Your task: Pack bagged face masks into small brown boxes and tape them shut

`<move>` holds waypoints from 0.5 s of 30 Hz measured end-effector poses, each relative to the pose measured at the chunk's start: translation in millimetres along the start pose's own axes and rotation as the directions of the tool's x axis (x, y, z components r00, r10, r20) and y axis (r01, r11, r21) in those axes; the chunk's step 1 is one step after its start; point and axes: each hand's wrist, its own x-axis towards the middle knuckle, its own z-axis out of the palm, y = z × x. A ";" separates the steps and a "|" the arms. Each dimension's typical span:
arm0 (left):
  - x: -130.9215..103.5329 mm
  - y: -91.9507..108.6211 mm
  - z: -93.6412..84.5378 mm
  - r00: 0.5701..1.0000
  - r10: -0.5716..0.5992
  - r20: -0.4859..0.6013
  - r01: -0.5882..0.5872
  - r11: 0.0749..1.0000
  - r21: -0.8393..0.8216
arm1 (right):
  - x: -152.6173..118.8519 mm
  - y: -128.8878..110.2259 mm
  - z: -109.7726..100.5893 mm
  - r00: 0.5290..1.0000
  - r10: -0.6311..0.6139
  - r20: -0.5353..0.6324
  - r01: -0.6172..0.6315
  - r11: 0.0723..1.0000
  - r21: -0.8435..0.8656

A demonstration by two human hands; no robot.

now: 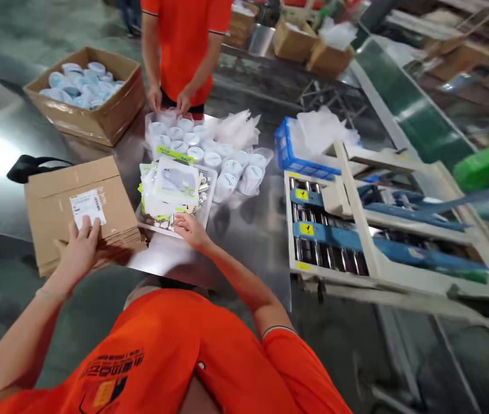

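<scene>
A stack of flat brown cardboard (54, 207) with a white label (88, 207) lies at the left edge of the metal table. My left hand (79, 250) rests on its near side, fingers spread over the label's lower edge. My right hand (190, 230) is at the near edge of a white tray (212, 192), its fingers curled; whatever they hold is too small to make out. The tray bears small metallic pieces and flat clear packets (176, 183) with green print. Behind and right of the tray stand several wrapped white round containers (212, 160).
Across the table, a person in orange (184, 46) handles plastic wrap. An open carton (97, 121) of round lids stands back left. A blue crate (285, 150) and a roller machine (328, 230) are at right. A black strap (29, 167) lies behind the cardboard.
</scene>
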 end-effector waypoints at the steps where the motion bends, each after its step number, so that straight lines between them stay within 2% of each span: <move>1: -7.2 7.0 0.9 1.000 -0.019 -0.011 0.019 1.000 -0.018 | 9.8 -1.8 2.8 0.998 0.023 0.054 -0.023 1.000 0.012; 5: -36.3 43.2 -11.6 0.998 -0.062 0.014 0.063 0.998 -0.031 | 21.8 -16.7 9.7 0.956 0.161 0.244 -0.193 0.975 0.114; 7: -53.0 72.6 -17.0 0.998 -0.053 0.024 0.054 0.997 -0.049 | 17.4 -24.6 5.3 0.902 0.217 0.373 -0.305 0.932 0.194; 10: -71.1 124.0 -19.7 0.999 -0.033 -0.015 0.031 0.991 -0.132 | 9.0 -33.2 -8.3 0.804 0.200 0.561 -0.442 0.832 0.337; 12: -74.2 149.8 -19.4 0.993 -0.059 -0.104 0.046 0.991 -0.124 | 4.7 -36.6 -15.0 0.802 0.198 0.564 -0.465 0.800 0.381; 15: -68.3 163.0 -15.1 0.978 -0.087 -0.191 0.082 0.996 -0.036 | -0.9 -38.3 -14.4 0.833 0.237 0.500 -0.457 0.804 0.381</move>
